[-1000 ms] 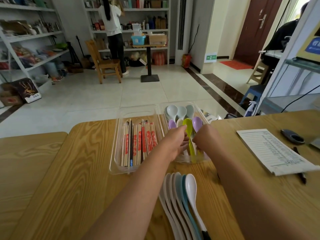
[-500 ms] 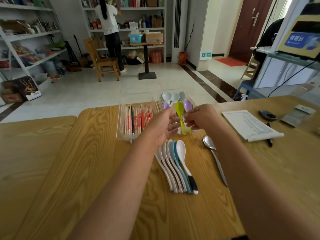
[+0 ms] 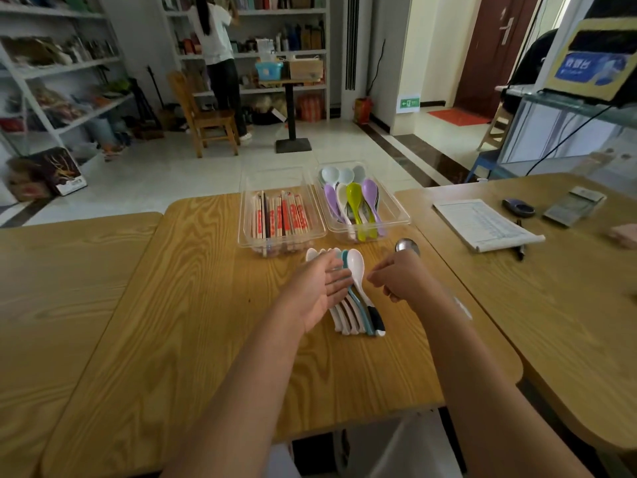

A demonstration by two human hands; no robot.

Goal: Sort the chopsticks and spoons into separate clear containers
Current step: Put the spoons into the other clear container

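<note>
Head view — left hand [image 3: 320, 288] spread over spoons [image 3: 355, 266], right hand [image 3: 400, 281] curled empty — half-hiding metal spoon [image 3: 406, 244].

Bare forearms [image 3: 241, 391] lead to a bare left hand [image 3: 319, 291] and right hand [image 3: 401, 281].
</note>
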